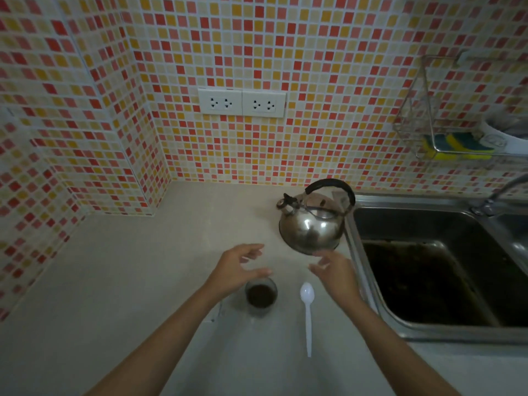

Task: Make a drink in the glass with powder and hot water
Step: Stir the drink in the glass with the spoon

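Spoon (307, 310): white plastic, lying flat on the counter (114, 310) toward its near edge, bowl pointing away, handle toward the person; untouched, probably set out for stirring.

Glass (261, 295): small, upright, just left of the spoon and apart from it. Dark contents sit in it; whether dry powder or mixed drink cannot be told.

Left hand (238, 271): open, fingers spread and curled loosely, hovering over the far rim of the glass and holding nothing. Contact with the glass cannot be told.

Right hand (335, 274): open, fingers extended toward the kettle, holding nothing, poised between the spoon and the kettle's base. Likely placed for reaching the kettle.

Kettle (314, 221): polished steel, black arched handle upright, spout pointing left; stands beyond both hands at the counter's right edge, just beside the sink (445, 270). Handle sits within easy reach of the right hand, presumably for pouring.

Sink: steel basin, dark inside, right of the counter; tap (500, 192) at its far corner.

Sockets (241, 102): a double white plate on the tiled wall above the counter's far edge, nothing plugged in.

Wire rack (428, 124): wall-mounted at far right, holding a yellow and green sponge (454, 142).
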Motion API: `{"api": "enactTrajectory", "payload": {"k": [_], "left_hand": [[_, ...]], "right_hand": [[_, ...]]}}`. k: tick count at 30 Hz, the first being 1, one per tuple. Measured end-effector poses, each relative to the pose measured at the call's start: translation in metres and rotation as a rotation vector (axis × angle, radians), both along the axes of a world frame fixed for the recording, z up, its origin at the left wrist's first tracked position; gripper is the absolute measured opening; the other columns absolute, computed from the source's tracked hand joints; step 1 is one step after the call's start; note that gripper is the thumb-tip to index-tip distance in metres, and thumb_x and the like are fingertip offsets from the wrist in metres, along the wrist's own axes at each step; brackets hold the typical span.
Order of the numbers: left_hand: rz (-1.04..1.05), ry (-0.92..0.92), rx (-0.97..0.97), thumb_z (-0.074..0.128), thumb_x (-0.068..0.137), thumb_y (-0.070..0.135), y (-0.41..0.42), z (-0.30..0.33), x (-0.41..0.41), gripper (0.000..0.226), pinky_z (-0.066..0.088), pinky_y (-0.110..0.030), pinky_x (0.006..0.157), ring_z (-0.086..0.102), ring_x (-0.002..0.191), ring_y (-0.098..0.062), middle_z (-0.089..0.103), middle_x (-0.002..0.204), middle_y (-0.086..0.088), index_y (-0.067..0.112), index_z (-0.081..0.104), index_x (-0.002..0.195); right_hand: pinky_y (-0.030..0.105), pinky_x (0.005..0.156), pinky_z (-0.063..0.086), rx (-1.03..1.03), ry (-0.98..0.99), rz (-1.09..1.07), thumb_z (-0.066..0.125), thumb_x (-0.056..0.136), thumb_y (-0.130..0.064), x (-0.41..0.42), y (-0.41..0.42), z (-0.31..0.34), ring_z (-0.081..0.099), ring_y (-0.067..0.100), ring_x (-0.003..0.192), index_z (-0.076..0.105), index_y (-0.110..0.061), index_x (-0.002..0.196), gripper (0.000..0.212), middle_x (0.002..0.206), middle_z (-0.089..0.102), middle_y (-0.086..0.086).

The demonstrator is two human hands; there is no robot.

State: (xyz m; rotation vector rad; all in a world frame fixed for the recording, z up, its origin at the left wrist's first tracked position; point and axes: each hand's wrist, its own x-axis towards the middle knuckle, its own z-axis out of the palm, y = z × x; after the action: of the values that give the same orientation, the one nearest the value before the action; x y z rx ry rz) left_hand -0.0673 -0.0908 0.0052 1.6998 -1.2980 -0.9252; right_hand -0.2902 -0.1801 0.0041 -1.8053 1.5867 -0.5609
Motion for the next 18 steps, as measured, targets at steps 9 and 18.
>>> {"api": "enactTrajectory", "payload": {"k": [9, 18], "left_hand": [[-0.089, 0.018, -0.041, 0.096, 0.044, 0.026, 0.041, -0.042, -0.015, 0.096, 0.041, -0.003, 0.094, 0.059, 0.114, -0.006, 0.06, 0.123, 0.002, 0.018, 0.055, 0.13], [-0.041, -0.006, -0.008, 0.093, 0.05, 0.022, 0.042, -0.047, -0.017, 0.089, 0.043, -0.022, 0.102, 0.059, 0.115, -0.011, 0.061, 0.125, -0.001, 0.017, 0.054, 0.13]], "right_hand": [[0.025, 0.062, 0.044, 0.252, 0.314, -0.147, 0.062, 0.085, -0.027, -0.004, 0.111, -0.063, 0.064, 0.024, 0.087, 0.054, -0.009, 0.099, 0.024, 0.103, 0.064, 0.01], [0.023, 0.057, 0.045, 0.196, 0.061, -0.336, 0.062, 0.082, -0.011, -0.024, 0.105, -0.046, 0.063, 0.024, 0.068, 0.072, -0.007, 0.086, 0.012, 0.083, 0.071, 0.01]]}}
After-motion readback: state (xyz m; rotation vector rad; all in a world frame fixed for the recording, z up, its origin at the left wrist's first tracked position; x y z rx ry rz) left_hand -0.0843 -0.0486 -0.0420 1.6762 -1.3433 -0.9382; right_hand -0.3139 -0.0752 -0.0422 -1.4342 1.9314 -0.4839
